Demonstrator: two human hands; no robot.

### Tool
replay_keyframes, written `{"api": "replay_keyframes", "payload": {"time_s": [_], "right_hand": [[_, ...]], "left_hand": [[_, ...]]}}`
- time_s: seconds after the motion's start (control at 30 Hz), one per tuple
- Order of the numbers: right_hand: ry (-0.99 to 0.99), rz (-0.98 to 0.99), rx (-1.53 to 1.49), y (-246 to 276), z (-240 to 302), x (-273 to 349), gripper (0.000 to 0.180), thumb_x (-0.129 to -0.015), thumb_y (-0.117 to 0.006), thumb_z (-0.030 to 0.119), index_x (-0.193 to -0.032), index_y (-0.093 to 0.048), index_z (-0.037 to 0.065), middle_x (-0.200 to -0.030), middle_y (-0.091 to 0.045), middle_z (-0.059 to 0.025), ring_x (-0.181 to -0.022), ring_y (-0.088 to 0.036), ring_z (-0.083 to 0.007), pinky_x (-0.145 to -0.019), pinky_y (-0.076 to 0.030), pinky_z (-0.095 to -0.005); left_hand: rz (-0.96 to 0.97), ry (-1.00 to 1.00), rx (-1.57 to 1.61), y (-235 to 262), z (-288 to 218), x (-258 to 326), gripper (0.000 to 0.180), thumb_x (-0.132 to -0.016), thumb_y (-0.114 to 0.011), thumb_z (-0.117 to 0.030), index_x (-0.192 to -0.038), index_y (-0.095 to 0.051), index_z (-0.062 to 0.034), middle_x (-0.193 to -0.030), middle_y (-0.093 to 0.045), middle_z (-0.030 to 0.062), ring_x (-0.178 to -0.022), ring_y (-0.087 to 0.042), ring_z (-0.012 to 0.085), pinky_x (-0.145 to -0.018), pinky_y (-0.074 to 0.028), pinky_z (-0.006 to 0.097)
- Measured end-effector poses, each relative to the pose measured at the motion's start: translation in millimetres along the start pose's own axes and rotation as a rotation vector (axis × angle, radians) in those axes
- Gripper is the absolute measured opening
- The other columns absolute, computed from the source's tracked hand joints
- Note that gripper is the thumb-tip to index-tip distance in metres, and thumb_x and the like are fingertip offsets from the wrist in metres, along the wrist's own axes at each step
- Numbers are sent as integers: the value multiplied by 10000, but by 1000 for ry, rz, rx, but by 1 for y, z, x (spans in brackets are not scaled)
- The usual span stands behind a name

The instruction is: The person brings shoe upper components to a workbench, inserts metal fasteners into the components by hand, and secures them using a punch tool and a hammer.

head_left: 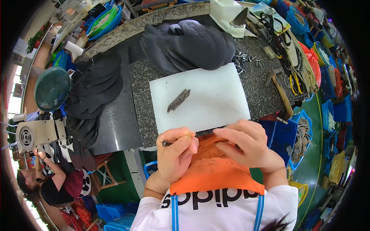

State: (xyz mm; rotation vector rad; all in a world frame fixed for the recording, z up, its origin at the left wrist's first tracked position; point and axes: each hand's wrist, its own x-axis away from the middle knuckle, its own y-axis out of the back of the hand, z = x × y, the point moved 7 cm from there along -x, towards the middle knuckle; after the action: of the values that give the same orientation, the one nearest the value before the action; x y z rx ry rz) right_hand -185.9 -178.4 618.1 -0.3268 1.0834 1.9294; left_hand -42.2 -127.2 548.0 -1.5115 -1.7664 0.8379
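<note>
My left hand (175, 152) is closed in front of the orange apron (219, 171), thumb pressed to the fingers. A short dark rod (166, 143) pokes out of its grip; the rest is hidden in the hand. My right hand (246, 144) is held opposite, its fingers loosely bent and apart, with nothing visible in them. Just beyond both hands lies a white board (208, 100) on the bench. On it rests a rough, dark, narrow strip (179, 101). Overlapping black curved sheet pieces (189, 46) are piled at the board's far edge.
More black pieces (96, 84) are fanned out at left, near a green fan (52, 88). To the right lie a hammer (281, 92), yellow-handled scissors (295, 84) and small metal bits (243, 61). A co-worker (58, 181) sits by a machine (40, 135) at left.
</note>
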Motion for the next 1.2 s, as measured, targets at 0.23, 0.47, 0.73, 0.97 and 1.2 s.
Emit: {"api": "replay_keyframes", "payload": {"time_s": [0.23, 0.47, 0.73, 0.97, 1.2], "right_hand": [[149, -143, -130, -8, -7, -19, 261, -660, -735, 15, -911, -665, 20, -737, -642, -50, -553, -576, -160, -480, -429, -249], [223, -189, -44, 0, -25, -21, 227, -636, -667, 112, -839, -623, 22, -655, -535, -1, -519, -512, -131, -455, -407, -243], [210, -298, -78, -3, -27, -23, 178, -657, -724, 35, -803, -624, 6, -580, -567, -35, -456, -538, -144, -419, -405, -236], [60, -387, -166, -7, -37, -23, 138, -689, -690, 46, -763, -575, 40, -590, -525, -34, -466, -521, -174, -425, -425, -264], [-44, -399, -64, 10, -59, -27, 201, -631, -655, -59, -790, -572, 30, -616, -540, -40, -486, -533, -173, -437, -425, -253]], "left_hand": [[-115, -167, -220, -8, -3, -2, 128, -814, -592, 36, -917, -661, 67, -734, -607, 123, -633, -579, 195, -614, -454, 283], [-106, -250, -405, -17, -2, -16, 139, -794, -585, 81, -904, -667, 59, -797, -636, 161, -647, -594, 201, -632, -480, 293], [-86, -273, -518, -19, -4, -17, 213, -769, -551, 123, -940, -666, 70, -833, -656, 169, -708, -622, 192, -672, -498, 277], [-72, -261, -531, -10, -2, -22, 229, -766, -569, 117, -970, -664, 75, -847, -663, 161, -692, -629, 186, -652, -496, 261], [-76, -200, -426, -20, 8, -32, 193, -832, -564, 5, -999, -662, 14, -722, -596, 117, -574, -515, 158, -566, -402, 261]]}}
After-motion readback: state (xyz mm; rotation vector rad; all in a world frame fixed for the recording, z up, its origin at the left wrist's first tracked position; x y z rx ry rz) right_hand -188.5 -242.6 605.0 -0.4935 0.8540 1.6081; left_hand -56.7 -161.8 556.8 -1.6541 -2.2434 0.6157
